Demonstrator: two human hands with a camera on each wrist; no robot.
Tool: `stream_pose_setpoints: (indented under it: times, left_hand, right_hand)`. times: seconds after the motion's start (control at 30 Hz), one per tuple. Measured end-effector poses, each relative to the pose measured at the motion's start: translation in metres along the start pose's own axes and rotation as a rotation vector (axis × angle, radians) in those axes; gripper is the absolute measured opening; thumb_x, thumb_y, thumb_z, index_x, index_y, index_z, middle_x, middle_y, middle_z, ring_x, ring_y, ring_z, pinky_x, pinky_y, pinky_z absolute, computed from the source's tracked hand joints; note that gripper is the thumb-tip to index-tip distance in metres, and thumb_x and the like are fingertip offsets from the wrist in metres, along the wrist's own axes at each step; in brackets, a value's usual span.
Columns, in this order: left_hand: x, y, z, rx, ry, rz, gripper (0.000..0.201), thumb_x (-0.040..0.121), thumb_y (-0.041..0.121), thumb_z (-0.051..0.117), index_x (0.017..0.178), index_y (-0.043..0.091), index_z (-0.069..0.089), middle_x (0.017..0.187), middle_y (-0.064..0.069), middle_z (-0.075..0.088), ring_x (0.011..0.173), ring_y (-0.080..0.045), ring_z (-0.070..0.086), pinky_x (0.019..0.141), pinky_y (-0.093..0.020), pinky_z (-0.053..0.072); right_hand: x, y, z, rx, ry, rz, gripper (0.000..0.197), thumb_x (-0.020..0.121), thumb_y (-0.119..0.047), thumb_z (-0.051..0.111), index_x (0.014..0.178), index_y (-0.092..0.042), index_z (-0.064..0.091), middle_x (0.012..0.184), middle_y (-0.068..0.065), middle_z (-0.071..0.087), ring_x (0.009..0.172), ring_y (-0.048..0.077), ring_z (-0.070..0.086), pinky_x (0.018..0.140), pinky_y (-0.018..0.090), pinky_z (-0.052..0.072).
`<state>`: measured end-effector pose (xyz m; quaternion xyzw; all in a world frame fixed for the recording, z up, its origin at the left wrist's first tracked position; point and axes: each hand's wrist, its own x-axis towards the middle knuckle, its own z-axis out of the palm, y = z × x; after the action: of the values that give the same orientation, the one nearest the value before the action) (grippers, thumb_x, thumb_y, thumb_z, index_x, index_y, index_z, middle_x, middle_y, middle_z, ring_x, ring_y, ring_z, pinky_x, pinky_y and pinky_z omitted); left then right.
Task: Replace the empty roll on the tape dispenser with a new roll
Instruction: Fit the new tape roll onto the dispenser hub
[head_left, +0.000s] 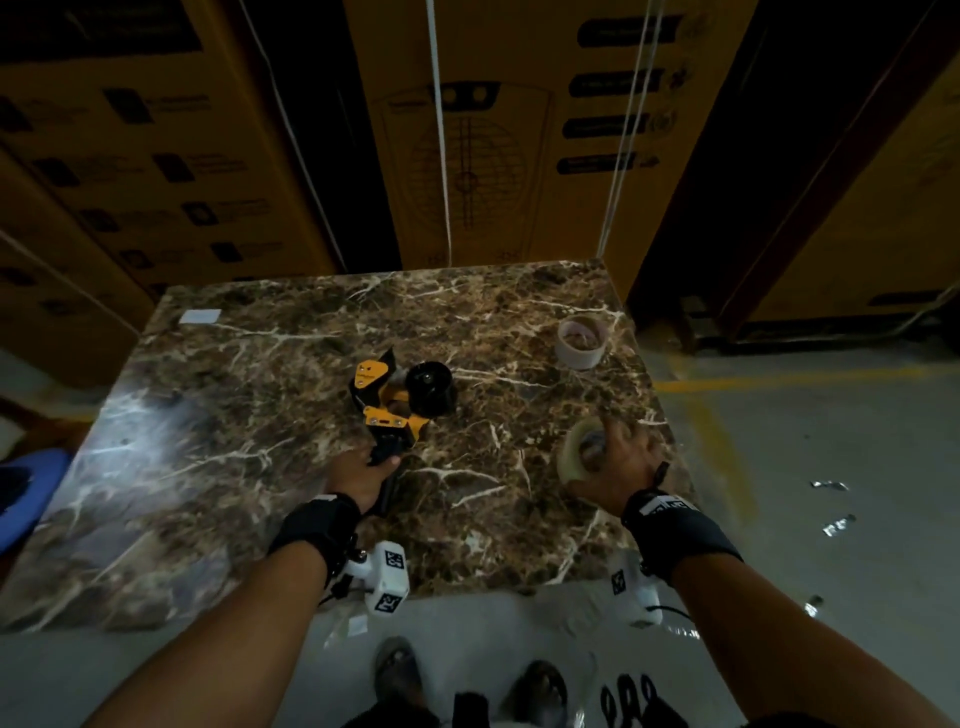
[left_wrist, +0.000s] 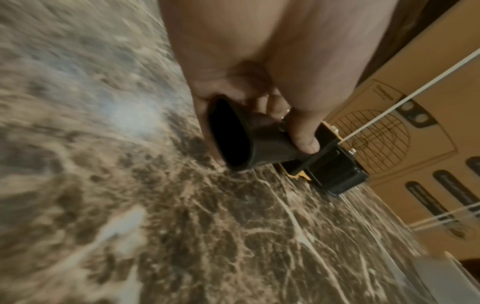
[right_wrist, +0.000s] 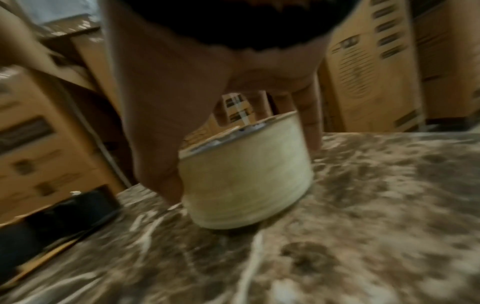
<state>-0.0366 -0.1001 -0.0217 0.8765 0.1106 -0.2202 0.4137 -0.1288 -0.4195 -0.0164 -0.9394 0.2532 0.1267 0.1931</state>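
A yellow and black tape dispenser (head_left: 387, 400) lies on the marble table (head_left: 218, 395), its black spool hub (head_left: 428, 387) bare. My left hand (head_left: 363, 475) grips the dispenser's black handle (left_wrist: 249, 139), thumb (left_wrist: 301, 137) curled over it. A full roll of clear tape (right_wrist: 246, 172) sits near the table's right edge, also seen as the roll (head_left: 579, 452) in the head view. My right hand (head_left: 618, 462) grips it from above, thumb on one side and fingers (right_wrist: 309, 123) on the other; the roll looks tilted off the table. The empty roll core (head_left: 582, 340) stands at the far right.
Tall cardboard boxes (head_left: 493, 130) with white straps stand right behind the table. A small white label (head_left: 200, 316) lies at the far left corner. A blue object (head_left: 26, 493) sits on the floor to the left. Shiny scraps (head_left: 831, 504) litter the floor to the right.
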Motion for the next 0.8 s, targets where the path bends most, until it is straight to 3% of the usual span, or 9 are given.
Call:
stream_pose_setpoints:
  times: [0.13,0.2,0.27,0.33,0.43,0.53,0.63,0.7,0.8]
  left_hand:
    - [-0.004,-0.008,-0.002,-0.053,0.079,-0.003,0.040,0.088,0.023,0.065,0.123,0.005,0.060,0.123,-0.017,0.063,0.108,-0.033,0.059,0.088,-0.038,0.048]
    - [-0.005,-0.007,-0.007,-0.058,0.210,0.026,0.035,0.086,0.023,0.067,0.118,0.007,0.065,0.120,-0.013,0.066,0.107,-0.031,0.061,0.088,-0.035,0.047]
    - [-0.010,0.007,-0.013,-0.085,0.268,0.168,0.024,0.087,0.025,0.066,0.106,0.010,0.070,0.108,-0.008,0.070,0.099,-0.026,0.063,0.081,-0.031,0.047]
    - [-0.014,0.024,-0.017,-0.156,0.117,0.315,0.024,0.089,0.028,0.064,0.105,0.012,0.071,0.106,-0.005,0.070,0.099,-0.020,0.063,0.084,-0.031,0.048]
    - [-0.017,0.043,-0.027,-0.330,-0.164,0.286,0.030,0.089,0.031,0.062,0.115,0.017,0.066,0.109,-0.001,0.069,0.101,-0.016,0.063,0.085,-0.031,0.051]
    - [-0.013,0.047,-0.041,-0.497,-0.242,0.274,0.011,0.088,0.019,0.064,0.099,0.021,0.068,0.094,-0.002,0.072,0.090,-0.019,0.067,0.080,-0.033,0.055]
    - [0.000,0.042,-0.058,-0.551,-0.213,0.278,0.013,0.084,0.006,0.068,0.095,0.011,0.066,0.089,-0.005,0.070,0.082,-0.019,0.067,0.074,-0.027,0.056]
    - [0.012,0.040,-0.067,-0.519,-0.208,0.305,0.013,0.084,0.005,0.068,0.097,0.008,0.066,0.084,-0.003,0.070,0.076,-0.014,0.068,0.069,-0.021,0.055]
    - [0.030,0.043,-0.075,-0.481,-0.220,0.290,0.017,0.085,0.010,0.067,0.102,0.006,0.067,0.086,-0.001,0.070,0.079,-0.015,0.068,0.060,-0.013,0.052]
  right_hand:
    - [-0.003,-0.028,-0.007,0.028,0.059,-0.233,0.114,0.055,-0.059,0.077,0.146,-0.028,0.016,0.150,0.013,0.028,0.134,0.040,0.031,0.106,0.054,0.034]
    - [-0.001,-0.048,-0.011,0.050,0.126,-0.401,0.115,0.054,-0.059,0.077,0.147,-0.024,0.018,0.149,0.011,0.032,0.134,0.036,0.034,0.107,0.050,0.034]
    - [0.002,-0.070,-0.015,0.019,0.142,-0.539,0.114,0.055,-0.063,0.073,0.147,-0.023,0.019,0.150,0.008,0.033,0.134,0.034,0.036,0.106,0.048,0.036]
    - [0.002,-0.097,-0.018,-0.062,0.152,-0.679,0.110,0.058,-0.071,0.063,0.146,-0.020,0.021,0.149,0.009,0.035,0.130,0.035,0.041,0.101,0.049,0.041]
    - [0.000,-0.139,-0.019,-0.121,0.208,-0.870,0.100,0.065,-0.072,0.049,0.142,-0.010,0.031,0.140,0.014,0.047,0.122,0.034,0.048,0.095,0.046,0.047]
    - [0.000,-0.172,-0.020,-0.130,0.274,-0.971,0.092,0.069,-0.067,0.053,0.140,-0.012,0.031,0.136,0.013,0.050,0.116,0.034,0.054,0.091,0.044,0.051]
    - [0.001,-0.193,-0.014,-0.128,0.297,-1.007,0.090,0.070,-0.065,0.052,0.140,-0.012,0.029,0.134,0.014,0.052,0.111,0.034,0.056,0.088,0.042,0.050]
    - [0.007,-0.200,-0.006,-0.084,0.263,-0.959,0.092,0.069,-0.064,0.060,0.142,-0.016,0.029,0.140,0.012,0.046,0.120,0.033,0.050,0.094,0.044,0.049]
    - [0.022,-0.200,-0.012,0.186,0.123,-0.640,0.099,0.063,-0.061,0.073,0.144,-0.024,0.029,0.154,0.009,0.026,0.140,0.028,0.028,0.107,0.042,0.038]
